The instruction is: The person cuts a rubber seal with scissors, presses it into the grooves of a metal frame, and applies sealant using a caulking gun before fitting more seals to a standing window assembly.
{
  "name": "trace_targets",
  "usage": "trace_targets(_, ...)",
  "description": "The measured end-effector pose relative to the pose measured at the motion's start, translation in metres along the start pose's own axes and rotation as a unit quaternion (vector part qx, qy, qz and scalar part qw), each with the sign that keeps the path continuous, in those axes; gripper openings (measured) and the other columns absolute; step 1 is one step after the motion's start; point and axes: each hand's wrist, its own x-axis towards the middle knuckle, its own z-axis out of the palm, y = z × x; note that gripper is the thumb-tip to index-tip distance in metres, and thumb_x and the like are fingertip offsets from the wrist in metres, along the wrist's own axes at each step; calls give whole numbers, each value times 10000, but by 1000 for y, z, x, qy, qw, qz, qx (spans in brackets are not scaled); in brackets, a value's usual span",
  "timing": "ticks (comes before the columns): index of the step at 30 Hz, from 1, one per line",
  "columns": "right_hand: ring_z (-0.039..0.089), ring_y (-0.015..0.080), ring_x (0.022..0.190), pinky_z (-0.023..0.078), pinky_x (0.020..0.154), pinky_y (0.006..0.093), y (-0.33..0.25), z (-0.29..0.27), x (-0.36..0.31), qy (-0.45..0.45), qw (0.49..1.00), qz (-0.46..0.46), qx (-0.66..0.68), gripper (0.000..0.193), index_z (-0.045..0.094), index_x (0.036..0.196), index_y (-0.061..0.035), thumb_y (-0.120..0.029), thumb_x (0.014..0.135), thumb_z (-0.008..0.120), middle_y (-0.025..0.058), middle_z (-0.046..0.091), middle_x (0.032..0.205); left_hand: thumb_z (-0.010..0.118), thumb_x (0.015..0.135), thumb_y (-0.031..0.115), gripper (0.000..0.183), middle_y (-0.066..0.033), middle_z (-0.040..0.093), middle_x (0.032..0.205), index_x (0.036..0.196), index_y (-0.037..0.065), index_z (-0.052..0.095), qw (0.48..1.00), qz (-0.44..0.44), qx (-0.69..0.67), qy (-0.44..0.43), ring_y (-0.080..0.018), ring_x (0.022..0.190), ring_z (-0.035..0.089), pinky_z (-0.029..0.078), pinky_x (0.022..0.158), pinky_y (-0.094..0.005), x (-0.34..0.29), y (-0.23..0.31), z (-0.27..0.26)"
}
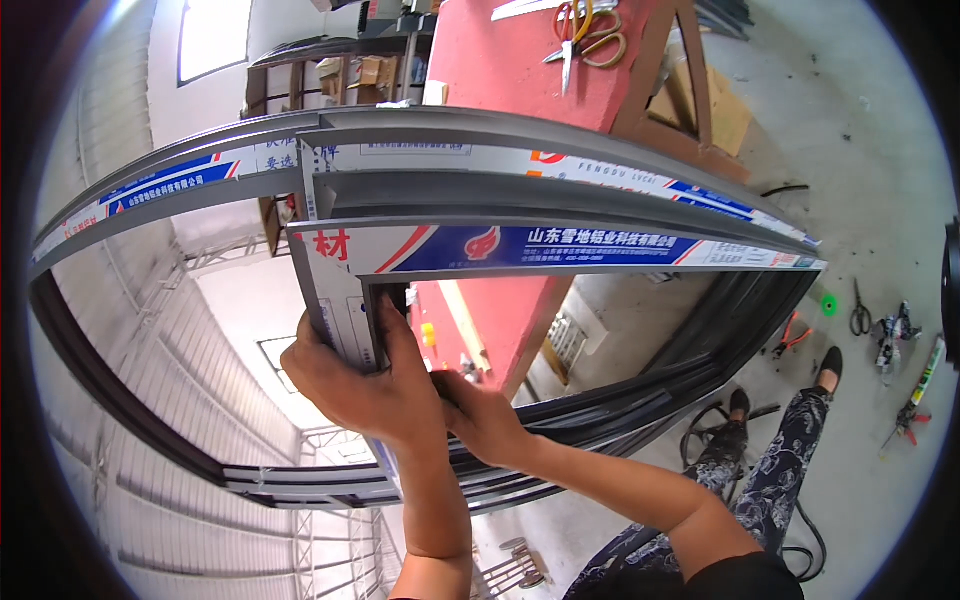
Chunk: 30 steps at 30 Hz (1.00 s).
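A large grey window frame (420, 128) with printed blue, white and red protective film stretches across the view. Within it, a narrower sash (345, 315) has an upright bar on its left. My left hand (365, 385) is closed around that upright bar, with the thumb on its inner edge near the upper corner. Just below and to the right, my right hand (485, 418) has its fingers curled in beside the bar. My left wrist partly covers those fingertips, so what they grip is hidden. Black bars (620, 400) run along the frame's lower side.
Behind the frame stands a red-topped table (490, 70) bearing scissors (575, 40). On the floor to the right lie red-handled pliers (793, 335), black scissors (860, 312), a green ring (828, 304) and a long tube (925, 375). My legs (690, 500) and a black cable (815, 545) are lower right.
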Motion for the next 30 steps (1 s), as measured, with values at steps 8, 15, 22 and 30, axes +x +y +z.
trace_targets(8, 644, 412, 821, 495, 666, 453, 0, 8, -5, -16, 996, 12, -91, 234, 546, 1048, -25, -252, 990, 547, 200, 654, 862, 790, 738, 138, 532, -144, 552, 1017, 1209, 18, 573, 997, -13, -25, -77, -339, 909, 571, 475, 791, -430, -2, -11, -23)
trace_targets(15, 628, 404, 823, 483, 672, 422, 10, 28, 2, -14, 1000, 13, -23, 235, 522, 1021, -1, -234, 1002, 540, 212, 629, 883, 783, 691, 136, 521, -164, 557, 1027, 1117, 13, 509, 974, 53, -85, -202, -379, 835, 608, 493, 670, -467, -3, -68, -36)
trace_targets(22, 648, 386, 775, 497, 653, 418, -1, 22, 15, -29, 999, -6, -28, 298, 531, 1047, -11, -296, 978, 588, 184, 651, 854, 772, 681, 89, 615, -185, 529, 951, 1160, -11, 400, 934, 128, -148, -299, -358, 751, 589, 480, 633, -432, 17, -77, -34)
trace_targets(30, 638, 403, 679, 497, 561, 463, 9, 18, 28, 32, 992, -83, -94, 312, 516, 909, -21, -297, 920, 660, 192, 641, 727, 738, 714, 41, 560, -161, 521, 978, 1153, -31, 397, 946, 101, -159, -264, -262, 778, 602, 494, 668, -356, 4, -68, -29)
